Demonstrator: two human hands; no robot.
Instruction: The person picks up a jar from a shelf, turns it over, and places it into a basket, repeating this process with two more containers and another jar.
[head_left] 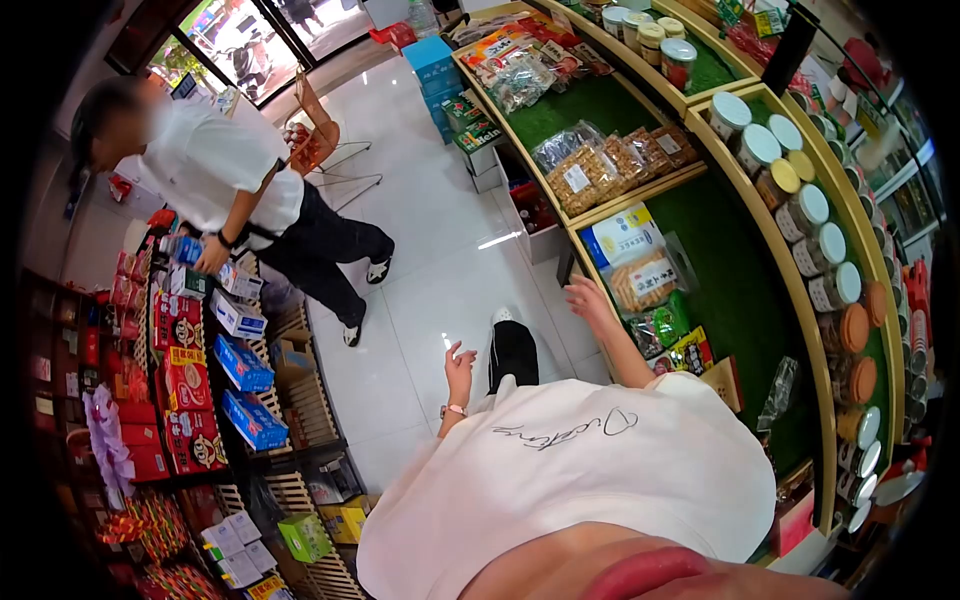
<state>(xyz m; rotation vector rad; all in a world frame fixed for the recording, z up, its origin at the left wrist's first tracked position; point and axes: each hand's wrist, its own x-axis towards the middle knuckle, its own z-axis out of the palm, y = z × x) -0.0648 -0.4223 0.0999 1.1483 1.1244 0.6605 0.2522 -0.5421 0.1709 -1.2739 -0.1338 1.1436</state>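
Note:
My left hand [459, 372] hangs over the floor in front of my body, fingers apart and slightly curled, holding nothing; a watch [454, 409] is on that wrist. My right hand [590, 303] is raised beside the edge of the green-lined display shelf [715, 265], its fingers spread and nothing in them. Nearest to it on the shelf lie a clear bag of light brown snacks [643, 283] and a blue and white packet [622, 236]. Just below these sit a green packet [673, 318] and a yellow and black packet [691, 352].
Jars with pale lids [759, 147] line the upper tier at right. Another person [225, 165] stands at left, a hand over boxes on a slatted rack [240, 315]. A wire-legged stand [316, 125], a blue carton [430, 65] and beer boxes [470, 125] stand further ahead on the tiled floor [420, 230].

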